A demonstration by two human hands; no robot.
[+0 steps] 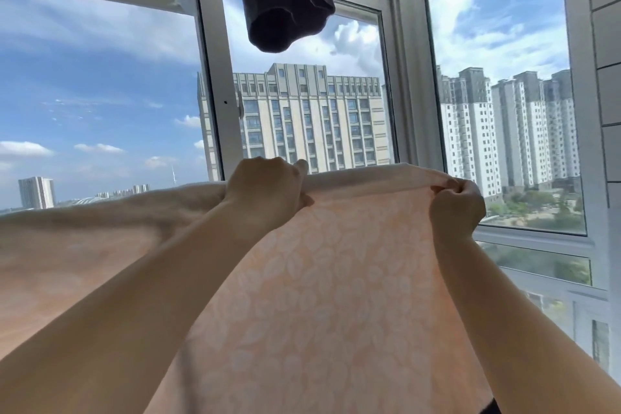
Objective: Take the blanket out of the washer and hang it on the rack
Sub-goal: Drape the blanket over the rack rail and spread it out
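Gripping peach blanket [319, 279] top edge: left hand [265, 190], right hand [457, 203], fingers curled.

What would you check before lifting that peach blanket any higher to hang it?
1. Left hand grips the blanket top edge: ok.
2. Right hand pinches the same edge: ok.
3. Edge stretched flat between the hands: ok.
4. Blanket spread out left of the left hand: not ok, it sags in folds.
5. Room overhead: not ok, a dark garment already hangs just above.
6. Rack bar within reach: cannot tell, no bar shows.
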